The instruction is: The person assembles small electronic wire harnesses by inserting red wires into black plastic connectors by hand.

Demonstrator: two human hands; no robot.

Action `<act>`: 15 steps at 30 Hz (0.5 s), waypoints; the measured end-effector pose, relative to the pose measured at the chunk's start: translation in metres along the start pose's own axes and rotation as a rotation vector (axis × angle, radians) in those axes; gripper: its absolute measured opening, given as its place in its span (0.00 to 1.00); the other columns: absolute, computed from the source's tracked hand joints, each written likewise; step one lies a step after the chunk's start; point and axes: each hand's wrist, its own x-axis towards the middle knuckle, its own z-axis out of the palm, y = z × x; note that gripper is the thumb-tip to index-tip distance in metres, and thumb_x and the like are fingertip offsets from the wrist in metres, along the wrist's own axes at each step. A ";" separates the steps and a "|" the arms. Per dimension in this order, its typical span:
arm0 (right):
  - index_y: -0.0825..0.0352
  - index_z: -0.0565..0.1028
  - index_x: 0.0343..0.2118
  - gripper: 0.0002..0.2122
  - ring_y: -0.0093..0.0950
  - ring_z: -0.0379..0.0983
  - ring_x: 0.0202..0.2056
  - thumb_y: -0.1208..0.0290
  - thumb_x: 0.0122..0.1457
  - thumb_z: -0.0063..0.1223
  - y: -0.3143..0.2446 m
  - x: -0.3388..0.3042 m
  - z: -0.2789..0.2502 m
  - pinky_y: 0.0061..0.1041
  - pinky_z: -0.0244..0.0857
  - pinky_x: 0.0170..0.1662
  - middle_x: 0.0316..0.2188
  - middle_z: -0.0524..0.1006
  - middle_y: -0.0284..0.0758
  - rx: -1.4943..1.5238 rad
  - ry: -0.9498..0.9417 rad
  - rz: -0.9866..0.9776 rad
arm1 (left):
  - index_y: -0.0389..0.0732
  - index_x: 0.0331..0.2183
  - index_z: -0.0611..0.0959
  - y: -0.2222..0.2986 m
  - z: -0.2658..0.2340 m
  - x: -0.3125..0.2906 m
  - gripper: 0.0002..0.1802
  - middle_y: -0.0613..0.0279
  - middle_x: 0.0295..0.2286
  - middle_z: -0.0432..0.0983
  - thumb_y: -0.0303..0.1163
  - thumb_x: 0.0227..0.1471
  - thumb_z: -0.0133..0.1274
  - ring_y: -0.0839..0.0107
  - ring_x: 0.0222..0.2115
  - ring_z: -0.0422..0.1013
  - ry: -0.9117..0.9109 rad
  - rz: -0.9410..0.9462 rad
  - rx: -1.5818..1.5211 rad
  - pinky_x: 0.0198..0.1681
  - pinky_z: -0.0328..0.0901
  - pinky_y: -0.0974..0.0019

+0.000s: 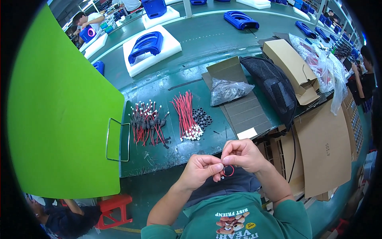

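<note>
My left hand (pixel 203 169) and my right hand (pixel 243 153) meet in front of my body, just off the table's near edge. Thumbs and fingers of both pinch a short red wire (pixel 232 173), which bends into a loop below the fingertips. A small dark part shows inside the loop; its kind is hard to make out. On the table ahead lies a bundle of red wires (pixel 184 111) with white connectors at the near end. Beside it sits a heap of small black rings (pixel 202 118). Farther left is a pile of red wires with black-wrapped middles (pixel 146 122).
A green panel (pixel 63 107) stands at the left, with a metal wire frame (pixel 118 140) at its edge. Cardboard with a clear bag (pixel 229 91), a black mesh bag (pixel 272 87) and cartons (pixel 292 65) lie right. Blue housings (pixel 146 46) rest on the line beyond; other people work nearby.
</note>
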 end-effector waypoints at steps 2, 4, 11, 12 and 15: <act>0.70 0.71 0.27 0.03 0.13 0.66 0.19 0.76 0.52 0.50 -0.002 0.000 -0.002 0.10 0.59 0.20 0.25 0.73 0.32 -0.047 0.061 0.030 | 0.32 0.30 0.78 0.001 0.002 0.000 0.07 0.61 0.21 0.74 0.26 0.49 0.51 0.81 0.19 0.69 0.000 -0.006 0.000 0.23 0.66 0.78; 0.69 0.68 0.28 0.04 0.14 0.68 0.20 0.75 0.54 0.48 -0.005 0.001 -0.003 0.11 0.61 0.21 0.26 0.74 0.34 -0.093 0.118 0.059 | 0.32 0.29 0.78 0.002 0.005 -0.001 0.07 0.62 0.21 0.74 0.27 0.49 0.51 0.81 0.19 0.68 -0.003 -0.046 -0.010 0.22 0.65 0.79; 0.68 0.64 0.29 0.02 0.17 0.64 0.12 0.76 0.56 0.42 -0.002 0.006 0.002 0.11 0.58 0.14 0.18 0.72 0.39 0.230 0.272 -0.130 | 0.31 0.33 0.78 -0.013 0.003 0.004 0.10 0.60 0.24 0.73 0.28 0.49 0.51 0.79 0.21 0.69 0.007 -0.071 -0.055 0.22 0.64 0.78; 0.68 0.65 0.30 0.02 0.17 0.64 0.12 0.77 0.56 0.42 -0.001 0.006 0.003 0.11 0.58 0.14 0.18 0.72 0.38 0.201 0.317 -0.106 | 0.31 0.34 0.78 -0.014 0.005 0.005 0.11 0.62 0.22 0.73 0.29 0.49 0.51 0.80 0.20 0.67 -0.004 -0.087 -0.131 0.22 0.63 0.78; 0.66 0.64 0.35 0.05 0.14 0.59 0.10 0.78 0.55 0.43 -0.005 0.004 0.005 0.11 0.54 0.12 0.16 0.69 0.34 0.219 0.364 -0.034 | 0.32 0.33 0.79 -0.015 0.007 0.009 0.11 0.65 0.21 0.72 0.29 0.49 0.50 0.82 0.18 0.65 -0.058 -0.123 -0.054 0.22 0.62 0.78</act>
